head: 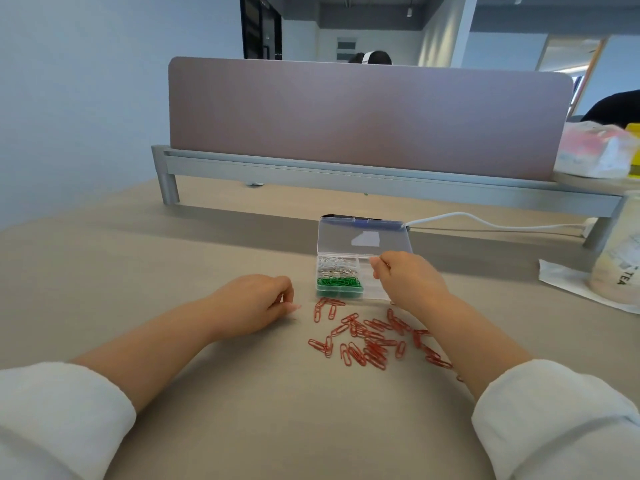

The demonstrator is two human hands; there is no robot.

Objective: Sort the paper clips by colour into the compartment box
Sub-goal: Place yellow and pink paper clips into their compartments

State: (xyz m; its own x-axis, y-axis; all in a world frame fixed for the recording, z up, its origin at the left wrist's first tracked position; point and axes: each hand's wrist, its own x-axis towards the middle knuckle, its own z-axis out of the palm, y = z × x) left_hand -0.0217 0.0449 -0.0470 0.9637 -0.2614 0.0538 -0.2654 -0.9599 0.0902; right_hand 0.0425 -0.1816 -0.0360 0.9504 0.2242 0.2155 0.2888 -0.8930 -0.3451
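A clear compartment box (372, 295) stands on the desk with its lid (363, 237) laid open behind it. Its left column holds white clips (337, 261), silver clips (337, 272) and green clips (339, 283). Several red paper clips (370, 341) lie scattered on the desk in front of the box. My right hand (410, 280) hovers over the box's right column, thumb and forefinger pinched together; no clip shows between them. To the left of the clips, my left hand (254, 303) rests on the desk with loosely curled fingers, and I see nothing in it.
A grey shelf rail (346, 178) and a partition panel (363, 116) run along the back of the desk. A white cable (485, 221) leads right from behind the box. A paper cup (620, 258) and a plastic bag (595, 150) stand at the right.
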